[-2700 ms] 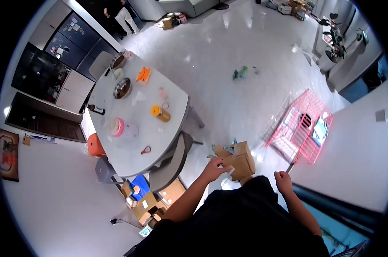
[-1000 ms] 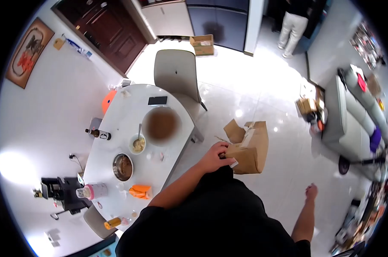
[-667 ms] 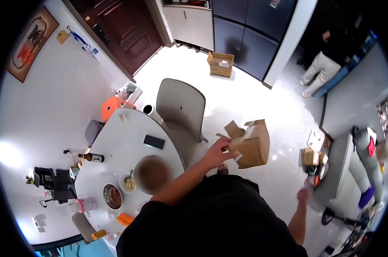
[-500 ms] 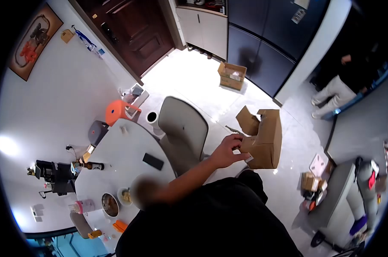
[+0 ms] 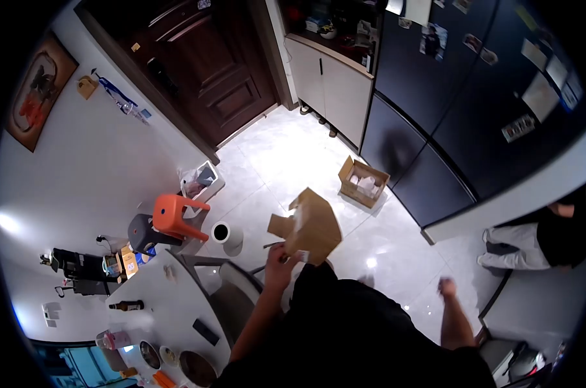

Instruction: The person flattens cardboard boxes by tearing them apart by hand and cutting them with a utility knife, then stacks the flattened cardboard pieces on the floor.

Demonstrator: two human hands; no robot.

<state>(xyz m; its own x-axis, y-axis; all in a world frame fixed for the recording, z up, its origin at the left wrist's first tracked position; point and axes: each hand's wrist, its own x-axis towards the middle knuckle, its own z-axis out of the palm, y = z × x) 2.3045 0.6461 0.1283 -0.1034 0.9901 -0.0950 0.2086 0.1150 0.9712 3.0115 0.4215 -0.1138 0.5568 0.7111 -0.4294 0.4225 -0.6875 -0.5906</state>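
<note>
A brown cardboard box (image 5: 319,226) with its flaps open hangs in front of my body. My left hand (image 5: 280,264) grips the box at its lower left edge, near a small white label. Off to the right, my right hand (image 5: 446,288) hangs over the floor, touching nothing; it is small and blurred, with its fingers hard to make out. A second cardboard box (image 5: 364,186), open at the top with whitish items inside, stands on the floor beyond the held box, beside the dark fridge (image 5: 429,123).
The white table (image 5: 170,304) with a bottle, phone and bowls is at lower left, a grey chair (image 5: 231,297) beside it. Past them stand an orange stool (image 5: 176,216) and a white bin (image 5: 227,236). Another person (image 5: 532,242) is at the right, near a wall.
The view has swung from the room with the pink cage towards the door and fridge. The held box stays in my left hand; the floor box and fridge now appear larger.
</note>
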